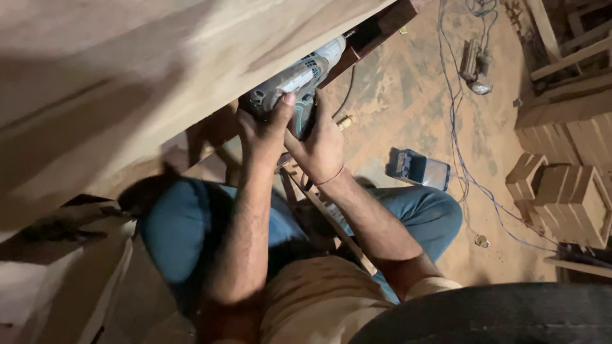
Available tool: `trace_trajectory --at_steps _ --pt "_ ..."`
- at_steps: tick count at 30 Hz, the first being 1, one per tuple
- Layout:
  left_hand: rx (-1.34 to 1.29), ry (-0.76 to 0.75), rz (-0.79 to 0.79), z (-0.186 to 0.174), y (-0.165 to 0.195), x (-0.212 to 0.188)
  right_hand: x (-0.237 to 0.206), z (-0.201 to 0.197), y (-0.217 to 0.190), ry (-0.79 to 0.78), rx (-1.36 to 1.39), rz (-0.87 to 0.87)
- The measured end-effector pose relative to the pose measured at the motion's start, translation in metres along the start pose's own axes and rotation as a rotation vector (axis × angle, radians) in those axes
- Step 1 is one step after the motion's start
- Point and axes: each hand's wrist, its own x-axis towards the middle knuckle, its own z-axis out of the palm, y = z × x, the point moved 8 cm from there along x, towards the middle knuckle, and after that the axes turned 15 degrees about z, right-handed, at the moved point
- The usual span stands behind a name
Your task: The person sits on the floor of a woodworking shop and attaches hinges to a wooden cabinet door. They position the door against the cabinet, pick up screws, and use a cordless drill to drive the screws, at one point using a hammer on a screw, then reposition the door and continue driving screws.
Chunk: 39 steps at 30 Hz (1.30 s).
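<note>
Gripping from both sides, the left hand (264, 127) and right hand (322, 143) are clenched around a teal power drill (299, 79), which is pressed beneath a pale wooden panel (127, 70), above blue-trousered knees.

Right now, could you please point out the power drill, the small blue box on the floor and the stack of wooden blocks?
power drill (299, 79), head view, on its grey-and-teal body above the hands.
small blue box (417, 169), head view, on its open top.
stack of wooden blocks (570, 204), head view, on the front face.
</note>
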Motion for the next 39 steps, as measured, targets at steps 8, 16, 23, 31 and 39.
trace_trajectory --at_steps 8,16,23,31,39 --pt "0.043 -0.046 -0.038 0.009 0.010 0.002 0.001 -0.003 -0.003 -0.014 0.042 -0.057" --pt "-0.035 -0.050 0.074 0.013 0.022 0.003 0.001 -0.003 -0.003 -0.045 0.093 -0.038" --pt "0.097 -0.056 0.137 0.008 0.033 0.013 -0.002 0.002 -0.009 -0.066 0.240 -0.073" --pt "0.088 -0.054 0.055 0.008 0.024 0.025 0.005 0.006 -0.014 -0.093 0.321 0.054" --pt "0.046 -0.035 0.098 0.011 0.028 0.021 0.004 0.000 -0.018 -0.046 0.268 -0.073"
